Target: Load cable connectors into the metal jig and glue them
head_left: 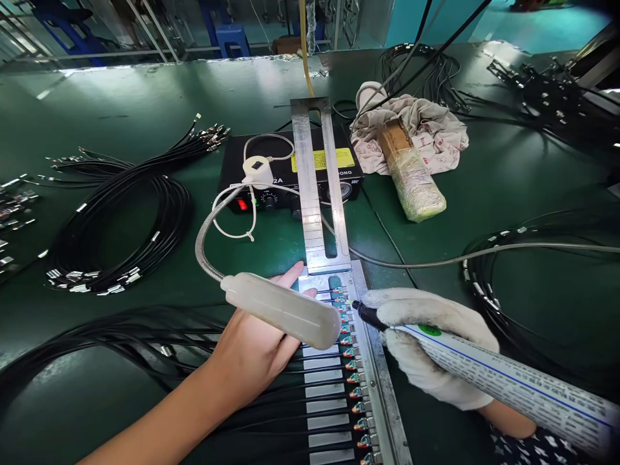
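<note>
My bare left hand (256,352) lies flat, fingers stretched, on black cables held in a metal fixture (382,394). A frosted lamp head on a gooseneck (283,310) hovers above that hand and hides part of it. My right hand (426,345), in a white glove, grips a long white tube with a black nozzle (504,381). The nozzle tip (357,305) sits at the row of small cable connectors (346,339) along the fixture's slot.
A black control box (290,177) with a lit red switch sits behind the fixture, a slotted metal bar (314,187) over it. Coiled black cables (121,219) lie left, more cables right (527,303). A cloth with a wrapped roll (411,174) lies behind.
</note>
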`<state>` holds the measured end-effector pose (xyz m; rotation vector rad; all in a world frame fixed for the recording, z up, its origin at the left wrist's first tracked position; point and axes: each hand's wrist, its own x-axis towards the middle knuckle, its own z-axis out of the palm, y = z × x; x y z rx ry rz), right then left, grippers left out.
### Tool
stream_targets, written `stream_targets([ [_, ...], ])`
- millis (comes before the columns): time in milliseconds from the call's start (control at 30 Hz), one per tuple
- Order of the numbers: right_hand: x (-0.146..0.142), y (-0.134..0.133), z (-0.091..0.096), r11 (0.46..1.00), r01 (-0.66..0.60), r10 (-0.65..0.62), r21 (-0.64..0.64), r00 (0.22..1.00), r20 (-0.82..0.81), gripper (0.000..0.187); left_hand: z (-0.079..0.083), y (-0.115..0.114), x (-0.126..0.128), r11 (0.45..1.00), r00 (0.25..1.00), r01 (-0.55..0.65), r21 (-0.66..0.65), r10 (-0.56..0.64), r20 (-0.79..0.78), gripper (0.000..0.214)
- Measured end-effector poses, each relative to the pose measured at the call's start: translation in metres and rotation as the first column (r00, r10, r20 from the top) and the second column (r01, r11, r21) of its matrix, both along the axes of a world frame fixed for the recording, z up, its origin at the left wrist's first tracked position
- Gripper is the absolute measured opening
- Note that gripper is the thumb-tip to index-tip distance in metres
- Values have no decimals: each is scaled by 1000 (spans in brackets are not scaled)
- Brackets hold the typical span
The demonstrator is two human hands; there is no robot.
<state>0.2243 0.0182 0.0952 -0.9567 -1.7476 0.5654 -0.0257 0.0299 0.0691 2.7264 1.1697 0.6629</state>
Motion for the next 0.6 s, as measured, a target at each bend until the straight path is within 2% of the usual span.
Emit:
stream_targets([
  [600, -1, 3, 0, 1000, -4, 5, 2, 1000, -28, 20, -2, -1, -1, 1000, 1000, -27, 5, 27, 0, 36],
])
